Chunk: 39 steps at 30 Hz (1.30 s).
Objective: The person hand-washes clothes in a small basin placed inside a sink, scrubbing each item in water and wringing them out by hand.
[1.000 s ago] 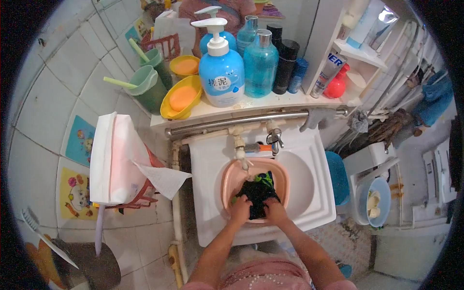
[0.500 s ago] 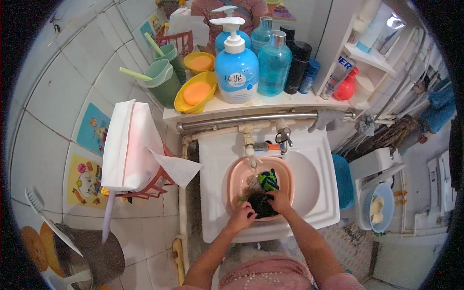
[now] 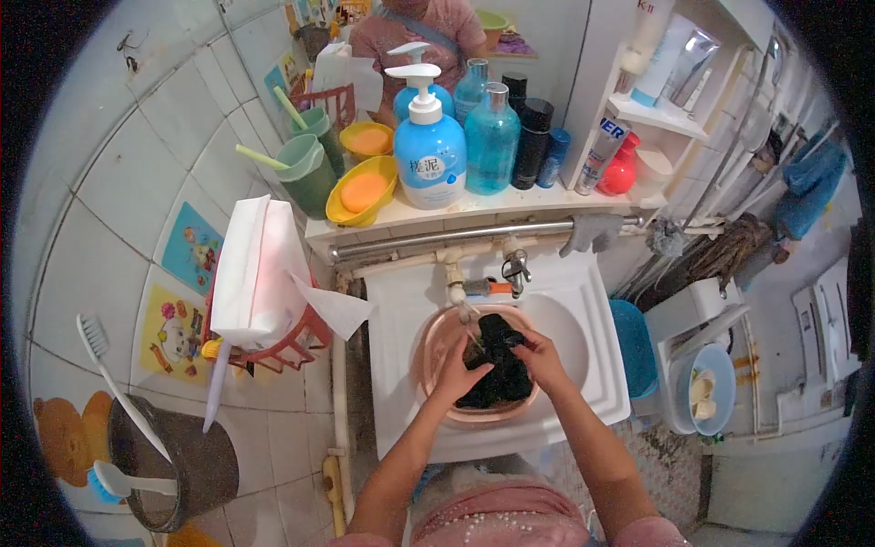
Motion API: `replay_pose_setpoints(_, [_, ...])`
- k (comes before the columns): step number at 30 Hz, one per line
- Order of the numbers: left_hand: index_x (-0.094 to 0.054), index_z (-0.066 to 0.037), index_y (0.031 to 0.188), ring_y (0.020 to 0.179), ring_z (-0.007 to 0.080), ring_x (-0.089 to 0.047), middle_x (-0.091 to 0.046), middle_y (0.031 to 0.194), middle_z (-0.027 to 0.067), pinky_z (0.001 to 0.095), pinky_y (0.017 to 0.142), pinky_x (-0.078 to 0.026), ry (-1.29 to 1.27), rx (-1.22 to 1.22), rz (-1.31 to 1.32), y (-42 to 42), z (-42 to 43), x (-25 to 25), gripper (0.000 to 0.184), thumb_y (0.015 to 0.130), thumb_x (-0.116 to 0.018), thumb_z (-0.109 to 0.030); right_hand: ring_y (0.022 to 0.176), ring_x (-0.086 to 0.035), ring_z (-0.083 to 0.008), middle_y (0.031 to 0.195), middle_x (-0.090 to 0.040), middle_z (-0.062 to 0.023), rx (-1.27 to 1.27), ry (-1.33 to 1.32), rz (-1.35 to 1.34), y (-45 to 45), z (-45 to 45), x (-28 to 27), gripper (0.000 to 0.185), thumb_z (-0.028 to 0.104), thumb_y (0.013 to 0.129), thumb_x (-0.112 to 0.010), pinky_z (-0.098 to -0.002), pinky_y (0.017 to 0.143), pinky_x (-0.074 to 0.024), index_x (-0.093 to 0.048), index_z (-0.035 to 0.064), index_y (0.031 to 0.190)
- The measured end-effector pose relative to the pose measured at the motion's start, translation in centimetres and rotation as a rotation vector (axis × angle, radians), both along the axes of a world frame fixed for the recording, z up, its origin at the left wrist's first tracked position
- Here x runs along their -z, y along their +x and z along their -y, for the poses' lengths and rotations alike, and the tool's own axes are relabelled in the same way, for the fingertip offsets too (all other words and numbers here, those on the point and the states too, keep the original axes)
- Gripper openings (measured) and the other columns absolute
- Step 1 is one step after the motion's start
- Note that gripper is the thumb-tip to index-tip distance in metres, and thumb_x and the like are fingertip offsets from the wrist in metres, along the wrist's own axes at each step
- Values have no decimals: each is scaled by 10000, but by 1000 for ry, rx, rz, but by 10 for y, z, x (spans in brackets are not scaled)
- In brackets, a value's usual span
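A dark, wet-looking cloth (image 3: 497, 387) is spread within the pink basin (image 3: 428, 342), which sits in the white sink (image 3: 396, 428). My left hand (image 3: 458, 374) grips the cloth's left side, thumb pointing inward over it. On the right side, my right hand (image 3: 542, 357) pinches an upper edge between thumb and fingers. The tap spout (image 3: 457, 290) hangs just above the basin's back rim, with a thin stream apparently falling from it. What kind of garment the cloth is, I cannot make out.
Behind the sink, a ledge holds a blue pump bottle (image 3: 432, 159), a teal bottle (image 3: 492, 141) and a yellow soap dish (image 3: 363, 191). A tissue pack (image 3: 260, 273) rests in a red basket (image 3: 301, 345) at left. A dark cup (image 3: 187, 465) with brushes stands lower left.
The dark cloth has been lifted and spread upward across the basin. Both hands have moved up and are farther apart. The green patterned piece no longer shows. The view has shifted slightly.
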State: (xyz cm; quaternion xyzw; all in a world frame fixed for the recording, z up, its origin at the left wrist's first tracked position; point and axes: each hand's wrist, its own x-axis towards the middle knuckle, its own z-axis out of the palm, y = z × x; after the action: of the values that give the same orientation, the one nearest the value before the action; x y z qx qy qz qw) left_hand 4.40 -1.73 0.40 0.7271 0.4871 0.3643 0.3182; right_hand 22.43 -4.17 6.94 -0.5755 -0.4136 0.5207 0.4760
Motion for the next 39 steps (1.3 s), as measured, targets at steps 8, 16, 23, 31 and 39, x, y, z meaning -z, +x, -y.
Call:
replay_pose_setpoints(8, [-481,-81,1129,936,191,-547,-551,1049,98,300,782,-445,-380,185,359,-28,3,43,470,697,-642,7,643,-513,-137,773,-591,-21,-30,184,247,17,22,25,450,-108,666,-470,-245,626,-446,-618,70,1051])
replay_pose_setpoints(16, [-364,-102,1300,1159,332,-410,-300,1349,166,380,968,-346,-92,317,-140,-5,33,20,691,683,-669,-33,831,-476,-262,818,-544,-90,-64,182,569,5,50,40,544,-119,595,-484,-307,878,-353,-638,151,1042])
replay_pose_setpoints(23, [-527,22,1066,978,338,-535,-530,1077,213,371,839,-420,-304,109,94,-8,33,50,306,808,-582,-133,939,-534,-202,1007,-586,-118,-57,88,177,17,44,43,463,-58,637,-550,-303,864,-404,-598,63,1081])
replay_pose_setpoints(31, [-555,-24,985,813,331,-578,-601,888,162,391,697,-452,-64,236,-73,-18,16,-50,192,816,-553,-116,868,-560,-229,1027,-585,-107,-52,-129,832,4,46,11,538,276,596,-783,-284,783,-424,-592,33,1037])
replay_pose_setpoints(39, [-575,-23,969,882,328,-567,-577,974,189,420,731,-450,-199,188,33,-27,34,-27,292,755,-655,-205,901,-546,-215,1026,-571,-108,-111,-78,-16,16,45,58,357,131,775,-626,-386,809,-405,-511,50,1103])
